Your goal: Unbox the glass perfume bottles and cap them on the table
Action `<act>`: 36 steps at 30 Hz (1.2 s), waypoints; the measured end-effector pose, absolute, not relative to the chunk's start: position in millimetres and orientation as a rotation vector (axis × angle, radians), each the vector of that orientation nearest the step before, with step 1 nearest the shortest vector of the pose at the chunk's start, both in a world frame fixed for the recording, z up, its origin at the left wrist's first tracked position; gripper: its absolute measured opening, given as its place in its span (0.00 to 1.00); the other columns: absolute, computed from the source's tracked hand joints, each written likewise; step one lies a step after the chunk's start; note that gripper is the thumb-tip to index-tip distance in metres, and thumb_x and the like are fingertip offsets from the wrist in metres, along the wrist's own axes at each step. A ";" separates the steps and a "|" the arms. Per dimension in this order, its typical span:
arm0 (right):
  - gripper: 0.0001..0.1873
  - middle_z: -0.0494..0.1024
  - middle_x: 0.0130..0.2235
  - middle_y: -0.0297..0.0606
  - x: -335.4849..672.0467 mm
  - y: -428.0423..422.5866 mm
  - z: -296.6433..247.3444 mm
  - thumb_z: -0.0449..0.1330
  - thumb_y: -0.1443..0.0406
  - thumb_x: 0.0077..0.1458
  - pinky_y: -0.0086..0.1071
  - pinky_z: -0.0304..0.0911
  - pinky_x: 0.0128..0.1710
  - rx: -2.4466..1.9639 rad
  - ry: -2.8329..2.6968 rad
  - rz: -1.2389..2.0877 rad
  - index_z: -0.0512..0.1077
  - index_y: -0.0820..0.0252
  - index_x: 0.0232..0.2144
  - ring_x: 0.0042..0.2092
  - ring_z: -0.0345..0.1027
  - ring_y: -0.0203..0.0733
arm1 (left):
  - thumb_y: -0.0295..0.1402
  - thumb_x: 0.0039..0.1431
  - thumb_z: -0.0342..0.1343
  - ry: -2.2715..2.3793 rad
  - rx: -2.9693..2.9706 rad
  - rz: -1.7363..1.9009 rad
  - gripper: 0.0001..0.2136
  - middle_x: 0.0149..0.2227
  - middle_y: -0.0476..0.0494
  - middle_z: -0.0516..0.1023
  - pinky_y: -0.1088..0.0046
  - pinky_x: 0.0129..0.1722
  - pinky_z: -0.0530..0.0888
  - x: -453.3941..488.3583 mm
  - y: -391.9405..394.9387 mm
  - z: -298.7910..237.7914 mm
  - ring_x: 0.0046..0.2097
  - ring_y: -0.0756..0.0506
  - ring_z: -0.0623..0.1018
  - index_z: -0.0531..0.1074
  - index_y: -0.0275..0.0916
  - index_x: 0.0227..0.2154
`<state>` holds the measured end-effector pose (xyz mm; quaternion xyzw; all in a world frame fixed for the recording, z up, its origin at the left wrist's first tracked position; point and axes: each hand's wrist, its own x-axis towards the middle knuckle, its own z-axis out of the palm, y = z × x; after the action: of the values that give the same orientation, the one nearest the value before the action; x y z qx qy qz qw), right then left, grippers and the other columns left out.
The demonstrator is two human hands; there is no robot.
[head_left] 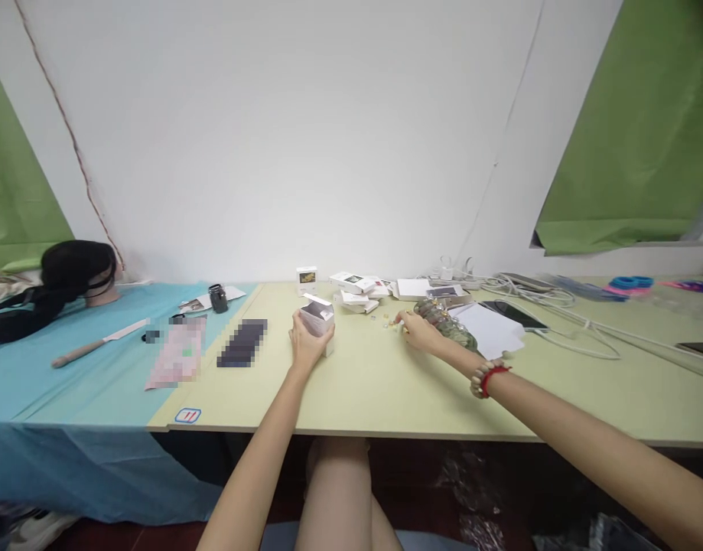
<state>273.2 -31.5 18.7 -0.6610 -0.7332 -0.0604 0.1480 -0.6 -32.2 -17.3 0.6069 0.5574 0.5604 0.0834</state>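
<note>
At the table (374, 394), left fingers (296, 324) clasp an open white box (316, 321); right fingers (407, 318) bend, hold unclear.

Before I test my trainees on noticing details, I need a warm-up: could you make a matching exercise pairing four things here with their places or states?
Column 1
1. left hand
2. right hand
3. wooden-handled knife
4. red bracelet

Column 2
A. around the right wrist
B. lying on the blue table covering
C. gripping the open white box
D. fingertips beside small shiny pieces

Right pairs: 1-C, 2-D, 3-B, 4-A
</note>
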 end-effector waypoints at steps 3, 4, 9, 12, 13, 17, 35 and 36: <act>0.23 0.67 0.42 0.47 266.5 -36.6 27.8 0.52 0.75 0.46 0.29 0.55 0.31 -1.933 -2.089 -0.226 0.60 0.62 0.48 0.34 0.65 0.39 | 0.47 0.42 0.57 1.683 1.854 1.609 0.36 0.48 0.38 0.66 0.61 0.50 0.59 1.4 -32.2 -15.8 0.50 0.40 0.68 0.46 0.41 0.51; 0.23 0.66 0.43 0.47 259.4 -40.3 35.1 0.52 0.72 0.48 0.30 0.55 0.32 -1.912 -2.084 -0.253 0.60 0.61 0.49 0.35 0.65 0.40 | 0.47 0.42 0.58 1.679 1.882 1.614 0.37 0.48 0.38 0.67 0.61 0.50 0.58 2.2 -32.4 -15.4 0.50 0.40 0.68 0.46 0.41 0.52; 0.12 0.66 0.45 0.40 189.0 -74.9 81.5 0.52 0.61 0.53 0.31 0.58 0.39 -1.201 -2.218 -0.325 0.67 0.55 0.41 0.40 0.64 0.39 | 0.46 0.38 0.60 1.629 2.036 1.696 0.40 0.49 0.37 0.65 0.60 0.49 0.60 6.6 -38.9 -14.1 0.50 0.39 0.67 0.46 0.40 0.52; 0.11 0.67 0.46 0.41 148.1 -87.6 94.3 0.51 0.61 0.55 0.37 0.52 0.48 -0.912 -2.335 -0.452 0.72 0.56 0.33 0.48 0.59 0.42 | 0.44 0.37 0.61 1.589 2.066 1.728 0.41 0.49 0.36 0.64 0.60 0.47 0.62 7.2 -45.3 -13.5 0.50 0.38 0.67 0.46 0.39 0.53; 0.11 0.66 0.48 0.42 139.5 -87.4 95.1 0.50 0.63 0.55 0.39 0.50 0.50 -0.913 -2.371 -0.518 0.73 0.57 0.31 0.50 0.57 0.43 | 0.43 0.37 0.61 1.579 2.075 1.734 0.41 0.49 0.36 0.64 0.61 0.46 0.63 7.0 -46.9 -13.5 0.49 0.38 0.68 0.46 0.38 0.53; 0.10 0.62 0.53 0.47 129.4 -71.4 93.4 0.53 0.64 0.53 0.45 0.47 0.50 -1.047 -2.531 -0.632 0.74 0.58 0.32 0.56 0.50 0.49 | 0.42 0.35 0.62 1.565 2.115 1.779 0.41 0.48 0.35 0.64 0.62 0.44 0.65 5.9 -48.3 -14.7 0.48 0.38 0.68 0.47 0.37 0.52; 0.11 0.64 0.50 0.53 134.5 -56.3 74.1 0.53 0.73 0.50 0.45 0.51 0.50 -0.986 -2.533 -0.830 0.72 0.68 0.35 0.54 0.52 0.50 | 0.38 0.37 0.62 1.387 2.442 1.714 0.37 0.50 0.37 0.66 0.63 0.49 0.61 3.0 -46.6 -6.8 0.50 0.39 0.67 0.52 0.39 0.52; 0.11 0.65 0.50 0.53 134.6 -55.7 71.8 0.52 0.74 0.50 0.46 0.50 0.52 -0.969 -2.511 -0.838 0.72 0.69 0.35 0.54 0.52 0.50 | 0.37 0.37 0.62 1.392 2.458 1.706 0.37 0.50 0.37 0.66 0.63 0.49 0.60 2.2 -46.0 -6.3 0.51 0.39 0.67 0.52 0.39 0.52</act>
<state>134.6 -55.7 71.8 -0.3394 -0.8791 -0.2936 0.1605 2.2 -46.0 -6.3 0.7425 0.4206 0.5153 -0.0790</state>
